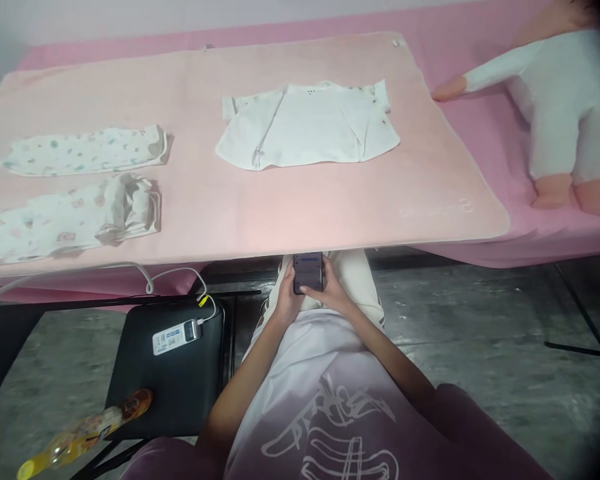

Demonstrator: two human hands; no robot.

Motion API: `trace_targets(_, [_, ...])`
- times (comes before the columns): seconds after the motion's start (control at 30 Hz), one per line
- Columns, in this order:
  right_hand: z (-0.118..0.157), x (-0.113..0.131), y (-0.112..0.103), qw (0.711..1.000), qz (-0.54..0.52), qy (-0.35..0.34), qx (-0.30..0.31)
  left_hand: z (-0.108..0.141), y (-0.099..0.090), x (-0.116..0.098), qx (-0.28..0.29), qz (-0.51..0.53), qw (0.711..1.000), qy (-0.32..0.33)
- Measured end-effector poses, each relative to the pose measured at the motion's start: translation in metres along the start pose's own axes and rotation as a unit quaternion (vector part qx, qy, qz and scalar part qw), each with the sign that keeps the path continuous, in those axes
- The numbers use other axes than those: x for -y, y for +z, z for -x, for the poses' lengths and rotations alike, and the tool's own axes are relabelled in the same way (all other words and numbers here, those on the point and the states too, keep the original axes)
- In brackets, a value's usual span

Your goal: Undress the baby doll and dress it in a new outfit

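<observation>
A dark phone (309, 273) is held over my lap, just below the table's front edge. My left hand (289, 297) grips its left side, and my right hand (333, 288) grips the right side with the thumb across the lower part of the screen. On the pink mat (195, 213) above my hands lies a small white baby top (313, 130), spread flat with short sleeves out. Two folded patterned garments, an upper one (85, 152) and a lower one (65, 217), lie on the mat's left side. Neither hand touches the clothes.
A doll in white (555, 100) lies at the right on the pink tablecloth (460, 133). Left of me, a black stool (180, 387) bears a white device (177, 337) with a cable. A yellow-capped bottle (85, 433) is at the lower left.
</observation>
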State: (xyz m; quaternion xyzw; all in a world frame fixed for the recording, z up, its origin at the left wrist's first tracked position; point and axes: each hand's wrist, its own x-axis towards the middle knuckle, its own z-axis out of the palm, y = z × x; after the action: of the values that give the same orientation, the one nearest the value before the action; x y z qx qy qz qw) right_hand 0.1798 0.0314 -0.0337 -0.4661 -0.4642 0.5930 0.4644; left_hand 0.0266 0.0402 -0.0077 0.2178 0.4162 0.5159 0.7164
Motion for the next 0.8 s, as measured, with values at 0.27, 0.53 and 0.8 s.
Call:
trace_targets(0.27, [-0.003, -0.004, -0.002, 1.0, -0.02, -0.001, -0.014, 0.003, 0.003, -0.006, 0.012, 0.018, 1.0, -0.01])
trace_targets(0.53, [-0.003, -0.004, -0.013, 0.997, -0.065, 0.029, 0.008, 0.0, -0.007, 0.001, 0.012, 0.037, 0.999, -0.027])
trace_targets(0.8, [-0.005, -0.011, -0.012, 0.998, -0.052, 0.017, 0.005, 0.002, -0.006, -0.004, 0.045, 0.031, 0.998, -0.036])
